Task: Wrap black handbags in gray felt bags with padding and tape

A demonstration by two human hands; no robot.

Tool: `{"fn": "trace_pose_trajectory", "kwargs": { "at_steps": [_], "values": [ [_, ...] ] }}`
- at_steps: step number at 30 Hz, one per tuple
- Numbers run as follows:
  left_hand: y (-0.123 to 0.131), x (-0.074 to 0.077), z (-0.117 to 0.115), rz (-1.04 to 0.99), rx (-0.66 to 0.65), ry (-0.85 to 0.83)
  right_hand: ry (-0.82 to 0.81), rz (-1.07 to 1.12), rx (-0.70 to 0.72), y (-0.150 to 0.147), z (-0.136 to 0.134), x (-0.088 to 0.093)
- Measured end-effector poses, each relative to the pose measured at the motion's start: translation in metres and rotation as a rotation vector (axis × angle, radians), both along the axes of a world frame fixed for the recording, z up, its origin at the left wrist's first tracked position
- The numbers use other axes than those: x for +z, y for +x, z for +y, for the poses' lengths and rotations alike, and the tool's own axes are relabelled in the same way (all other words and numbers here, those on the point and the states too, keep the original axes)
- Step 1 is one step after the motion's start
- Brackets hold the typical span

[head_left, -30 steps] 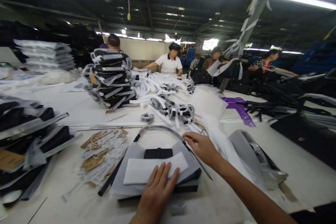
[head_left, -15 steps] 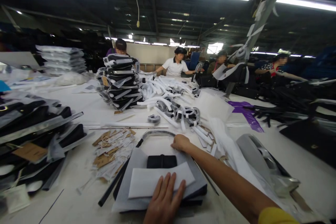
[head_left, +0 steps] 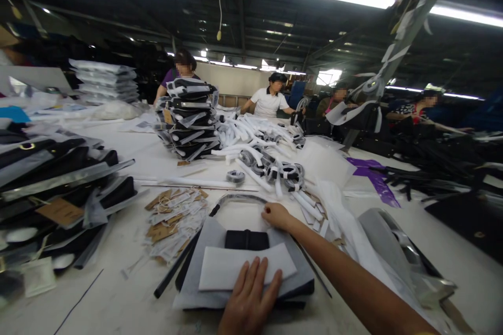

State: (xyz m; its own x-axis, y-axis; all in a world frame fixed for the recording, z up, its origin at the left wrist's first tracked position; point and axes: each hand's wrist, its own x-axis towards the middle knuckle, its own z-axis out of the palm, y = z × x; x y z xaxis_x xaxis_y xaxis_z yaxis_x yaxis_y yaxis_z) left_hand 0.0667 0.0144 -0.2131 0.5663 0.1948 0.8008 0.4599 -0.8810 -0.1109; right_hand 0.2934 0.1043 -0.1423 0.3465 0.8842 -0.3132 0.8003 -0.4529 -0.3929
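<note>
A black bag lies flat on the table in front of me, its front largely covered by translucent white wrapping sheet. My left hand rests flat, fingers spread, on a folded white foam sheet laid over it. Above the foam shows a black strap tab or flap. The bag's arched handle is wrapped in clear plastic. At the right side of that arch, my right hand is closed, fingers pinched on the handle; the fingertips are partly hidden.
Brown tags with strings lie left of the bag. Stacked wrapped black bags stand farther left, with another stack behind. White foam tubes and coiled straps pile up ahead. A tape dispenser sits right. Several co-workers sit beyond.
The view has shifted slightly, so the scene sits a little farther right. Both hands keep their places on the foam and the handle. A co-worker behind the bag stack has raised their head.
</note>
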Motion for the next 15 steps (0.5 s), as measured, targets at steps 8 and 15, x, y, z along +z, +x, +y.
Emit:
{"fn": "trace_pose_trajectory", "kwargs": {
  "at_steps": [8, 15],
  "values": [
    [-0.015, 0.023, 0.005, 0.206, -0.017, 0.069, 0.177, 0.621, -0.017, 0.009, -0.026, 0.017],
    [-0.012, 0.031, 0.004, 0.175, -0.007, 0.084, 0.36, 0.899, -0.016, 0.014, -0.043, 0.04]
  ]
}}
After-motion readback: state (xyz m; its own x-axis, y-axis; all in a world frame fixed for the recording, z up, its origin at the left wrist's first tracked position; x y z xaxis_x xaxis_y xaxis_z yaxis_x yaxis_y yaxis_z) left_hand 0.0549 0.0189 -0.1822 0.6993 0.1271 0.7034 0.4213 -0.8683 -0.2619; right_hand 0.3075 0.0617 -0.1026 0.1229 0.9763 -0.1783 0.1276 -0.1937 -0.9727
